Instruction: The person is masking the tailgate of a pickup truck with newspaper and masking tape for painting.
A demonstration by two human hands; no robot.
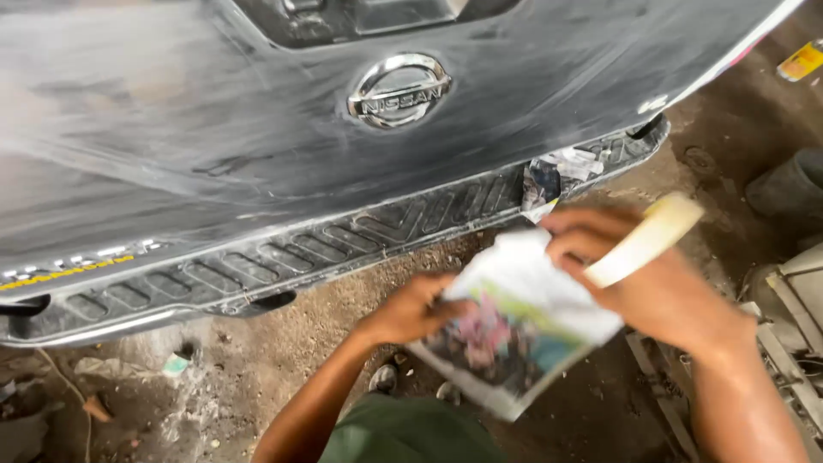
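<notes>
I have a folded piece of newspaper between both hands, held in the air just below the rear bumper of the dark truck. My left hand grips its left edge, fingers closed on the paper. My right hand pinches the top corner of the same sheet, and a roll of masking tape sits over that hand, its ring resting across my fingers; the picture is blurred there, so I cannot tell just how the roll is held.

As I judge it, the covering work has begun but is mostly undone. One wad of paper is already stuffed or taped into the gap at the right end of the bumper, just under the tailgate. The rest of the bumper's ribbed step is bare, and the tailgate, dull and sanded-looking, carries its metal emblem with no cover on it. No strip of tape is pulled free from the roll that I can see, and the sheet in my hands touches nothing on the truck. Below is the dirt floor, littered with scraps.
</notes>
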